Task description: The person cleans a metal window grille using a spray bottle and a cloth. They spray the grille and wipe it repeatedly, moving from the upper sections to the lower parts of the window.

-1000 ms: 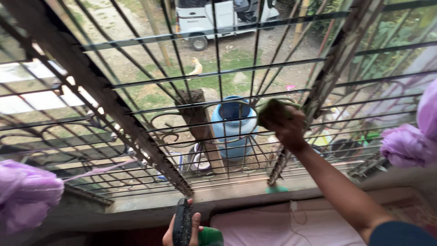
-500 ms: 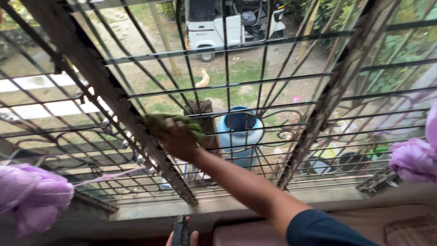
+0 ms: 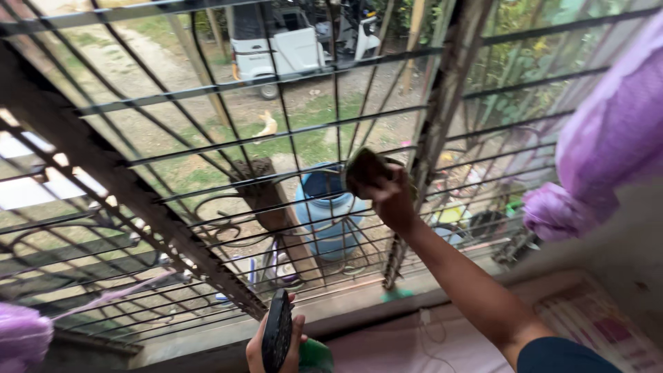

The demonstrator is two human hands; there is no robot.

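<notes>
Since half a second ago, the right hand (image 3: 392,197) has moved from the left frame bar to the middle of the window, near the right frame bar (image 3: 431,148), and it carries the green cloth (image 3: 362,169) with it. Now the cloth sits at the upper left of the hand, pressed flat against the window pane behind the iron grille (image 3: 207,166). The fingers are closed over the cloth from behind, so the hand is grasping it firmly, and only its dark green edge shows above the knuckles. The arm goes down to the lower right corner, where a dark blue sleeve (image 3: 573,356) begins.

At the bottom edge, the left hand (image 3: 275,345) is clenched around a black handle (image 3: 276,330), which stands almost upright. Just beside it on the right is a green object (image 3: 316,356), but I cannot tell if the hand holds it too.

Outside the window, a blue barrel (image 3: 330,217) stands on the ground below the cloth, and a white vehicle (image 3: 290,45) is parked farther away. Purple curtains (image 3: 608,145) hang at the right side.
</notes>
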